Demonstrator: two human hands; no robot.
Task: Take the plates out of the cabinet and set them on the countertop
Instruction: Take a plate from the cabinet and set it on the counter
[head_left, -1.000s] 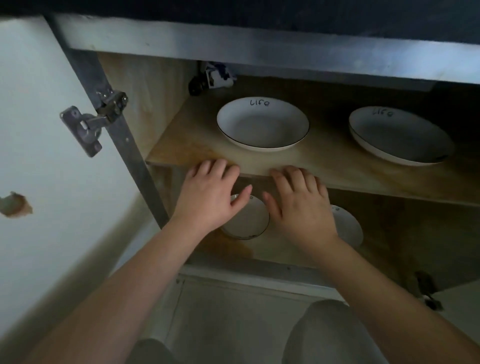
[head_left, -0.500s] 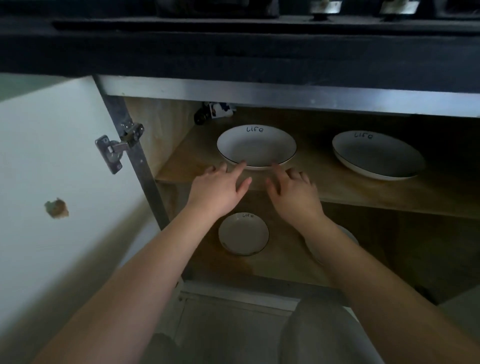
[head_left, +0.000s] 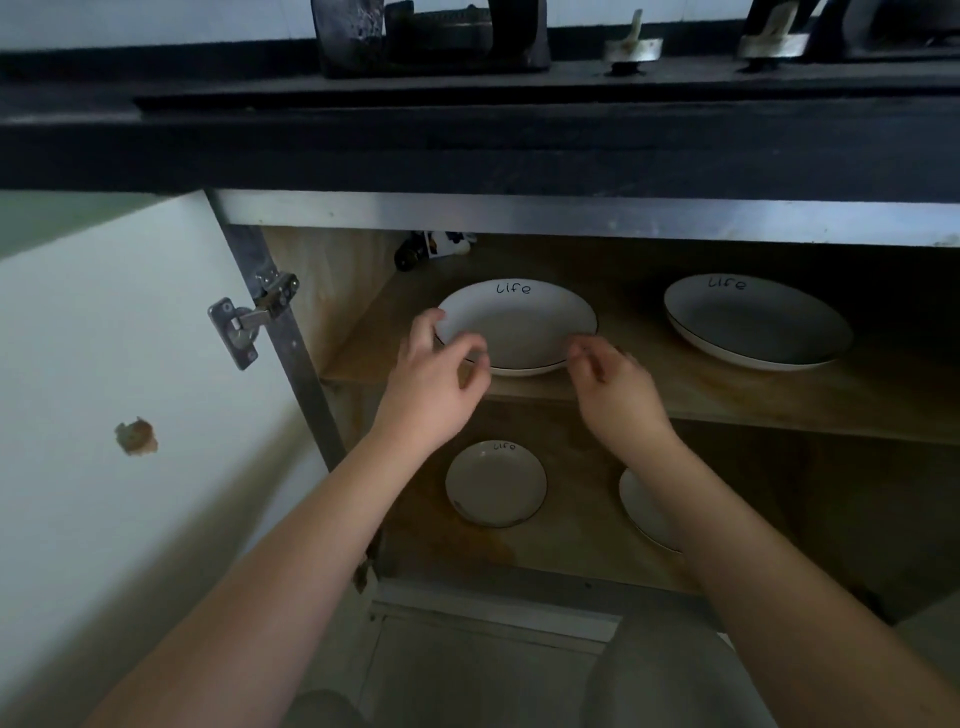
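Observation:
A large white plate (head_left: 524, 332) marked "Life" lies on the left of the upper cabinet shelf (head_left: 675, 384). My left hand (head_left: 431, 384) pinches its left rim, with the thumb over the edge and the index finger around the outside. My right hand (head_left: 615, 389) is blurred, its bent fingers at the plate's front right rim; whether it grips is unclear. A second large plate (head_left: 753, 322) lies to the right on the same shelf. Two small plates, one on the left (head_left: 496, 483) and one (head_left: 644, 512) partly hidden by my right forearm, lie on the lower shelf.
The white cabinet door (head_left: 119, 395) stands open on the left, with its hinge (head_left: 244, 325) sticking out. The dark countertop (head_left: 467, 124) runs above the cabinet and carries a stove (head_left: 431, 36) and other items. A small dark object (head_left: 431, 247) sits at the shelf's back left.
Both hands rose from the shelf's front edge onto the left large plate. The left hand closed on its rim. The view tilted up and the countertop came into sight.

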